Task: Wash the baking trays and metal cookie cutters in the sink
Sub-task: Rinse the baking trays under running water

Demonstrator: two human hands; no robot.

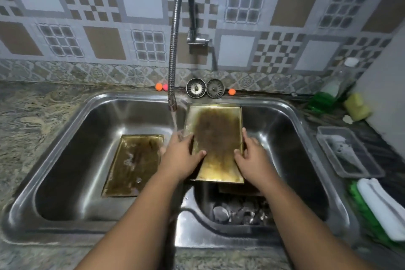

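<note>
A stained, brownish baking tray (pixel 219 138) is held tilted over the right basin of the double sink (pixel 65 120). My left hand (pixel 182 155) grips its left edge, thumb on the tray's face. My right hand (pixel 252 155) grips its right edge. Water runs from the flexible tap (pixel 175 50) onto my left hand and the tray's left edge. A second stained tray (pixel 133 164) lies flat and wet in the left basin. Several metal cookie cutters (pixel 238 212) lie at the bottom of the right basin, below the held tray. Another tray's corner (pixel 238 190) shows under the held one.
Two sink strainers (pixel 205 88) lean on the back ledge among small orange balls (pixel 158 86). On the right counter stand a clear plastic container (pixel 348 153), a yellow sponge (pixel 356 106), green scrubbers (pixel 322 99) and a white folded cloth (pixel 381 206).
</note>
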